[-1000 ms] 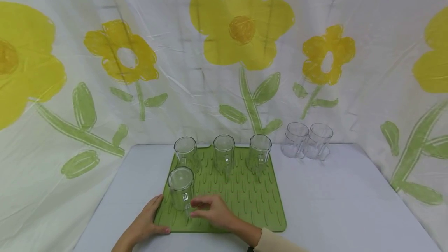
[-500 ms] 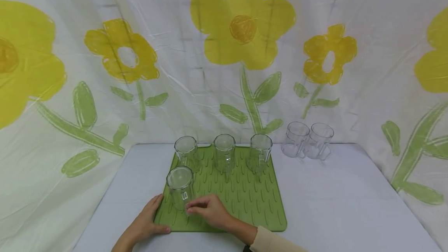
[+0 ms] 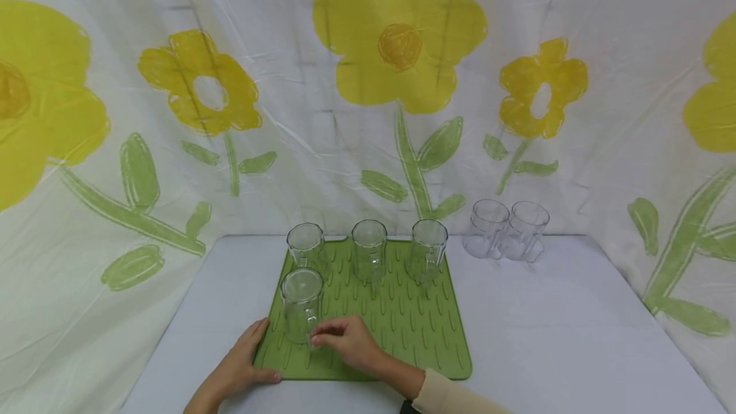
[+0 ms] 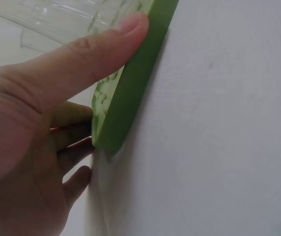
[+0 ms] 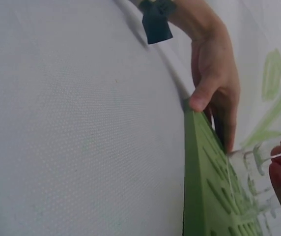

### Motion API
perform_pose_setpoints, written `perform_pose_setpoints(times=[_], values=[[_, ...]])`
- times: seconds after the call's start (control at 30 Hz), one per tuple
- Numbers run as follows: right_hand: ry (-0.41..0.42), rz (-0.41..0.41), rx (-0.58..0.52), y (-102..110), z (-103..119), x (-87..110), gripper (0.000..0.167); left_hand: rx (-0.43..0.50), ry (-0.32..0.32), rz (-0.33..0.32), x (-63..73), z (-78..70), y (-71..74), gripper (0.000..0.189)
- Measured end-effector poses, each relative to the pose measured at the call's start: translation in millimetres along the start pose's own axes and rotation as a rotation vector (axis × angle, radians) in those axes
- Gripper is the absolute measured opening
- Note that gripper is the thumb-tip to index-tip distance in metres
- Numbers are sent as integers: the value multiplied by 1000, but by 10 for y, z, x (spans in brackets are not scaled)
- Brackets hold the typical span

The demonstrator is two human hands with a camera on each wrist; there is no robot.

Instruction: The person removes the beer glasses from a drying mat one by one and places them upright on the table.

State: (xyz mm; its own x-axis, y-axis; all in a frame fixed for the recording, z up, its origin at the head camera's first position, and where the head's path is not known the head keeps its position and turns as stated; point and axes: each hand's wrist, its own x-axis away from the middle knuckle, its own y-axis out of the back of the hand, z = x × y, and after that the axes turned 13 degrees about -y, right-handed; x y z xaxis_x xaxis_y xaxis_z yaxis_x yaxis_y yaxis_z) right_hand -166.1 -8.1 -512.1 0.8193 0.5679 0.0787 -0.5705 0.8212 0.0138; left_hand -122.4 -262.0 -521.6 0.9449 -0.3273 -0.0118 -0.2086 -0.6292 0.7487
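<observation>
A clear glass mug [image 3: 301, 305] stands on the front left of a green ridged mat [image 3: 402, 344]. My right hand [image 3: 351, 344] pinches this mug's handle between thumb and fingers, coming in from the right. At the mat's front left corner rests my left hand [image 3: 238, 363], its fingers along the left edge and its thumb on the front edge. The left wrist view shows that thumb [image 4: 91, 56] lying across the mat's thick rim. Along the mat's back stand a left glass mug [image 3: 306, 251], a middle glass mug [image 3: 369, 251] and a right glass mug [image 3: 427, 251].
Two more glass mugs stand close together on the white table [image 3: 535, 331], behind and right of the mat: one nearer the mat [image 3: 485, 229], one farther right [image 3: 523, 232]. A white curtain [image 3: 322, 171] with yellow flowers hangs behind the table.
My right hand has closed from loosely spread fingers onto the mug's handle. The front mug first shifted slightly left, then a little right and back. My left hand has stayed at the mat's corner.
</observation>
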Motion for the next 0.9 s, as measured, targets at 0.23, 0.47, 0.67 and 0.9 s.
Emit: perform_pose_setpoints(times=[0.23, 0.47, 0.67, 0.9], values=[[49, 5, 40, -1, -20, -26, 24, -3, 2, 10, -16, 20, -19, 116], [119, 27, 83, -15, 10, -63, 25, 3, -11, -4, -7, 7, 4, 117], [114, 2, 84, -7, 42, -52, 22, 2, -22, -11, -9, 3, 7, 116], [65, -91, 114, 9, 34, -47, 17, 12, 5, 0, 0, 15, -2, 117]])
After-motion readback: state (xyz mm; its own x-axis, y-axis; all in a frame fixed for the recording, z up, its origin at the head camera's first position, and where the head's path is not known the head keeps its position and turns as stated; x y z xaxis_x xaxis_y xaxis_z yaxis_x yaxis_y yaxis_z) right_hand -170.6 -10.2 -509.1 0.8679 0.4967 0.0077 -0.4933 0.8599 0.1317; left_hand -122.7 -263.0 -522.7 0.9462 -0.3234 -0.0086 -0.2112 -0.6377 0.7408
